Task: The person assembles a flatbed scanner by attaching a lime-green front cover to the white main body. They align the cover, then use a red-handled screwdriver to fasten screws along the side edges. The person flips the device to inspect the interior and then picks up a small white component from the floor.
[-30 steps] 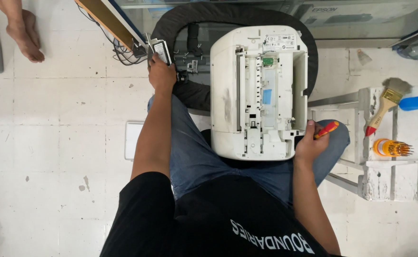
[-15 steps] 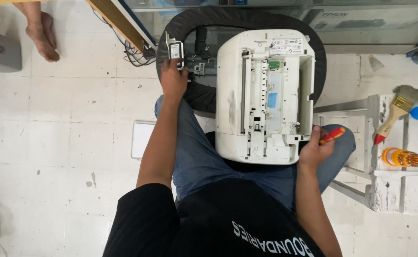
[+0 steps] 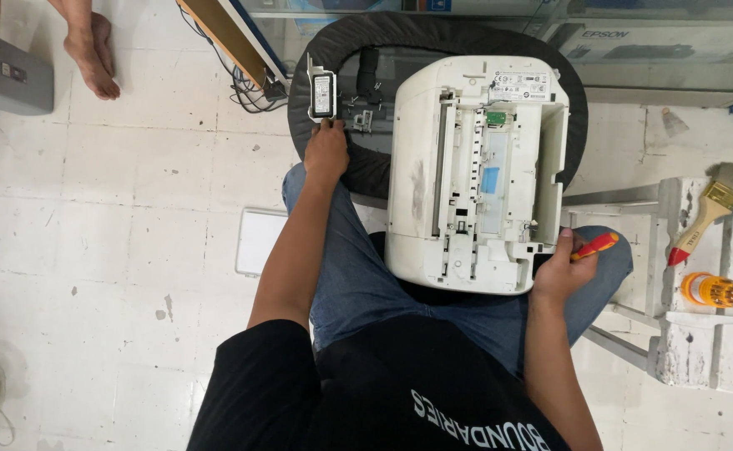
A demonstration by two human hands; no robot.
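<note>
Your left hand (image 3: 326,153) reaches forward over the near rim of the round black cushion (image 3: 366,171). Its grip is closed on the lower edge of a small grey power module (image 3: 323,94), which stands upright on the cushion's left rim. Judge this part as light and rigid, with a hard plastic case and smooth faces that may slip. Pinch it across its narrow sides, not by any bracket or lead. Just beside it, small dark metal parts (image 3: 362,113) lie loose in the cushion's hollow. They are too small to identify; expect them to scatter if the cushion is knocked.

The white printer (image 3: 475,167) lies across the cushion and your lap, underside up, with its inner frame exposed. Treat it as bulky and fairly heavy, stiff at the outer shell but fragile at the thin ribs and the blue insert in the open middle. Support it by the solid side walls only.

Your right hand (image 3: 560,271) touches the printer's near right corner. Its grip is clenched around a red-handled screwdriver (image 3: 593,245), handle pointing right.

On the white stool (image 3: 675,334) at far right lie a paintbrush (image 3: 709,209) and an orange bit holder (image 3: 713,291).
</note>
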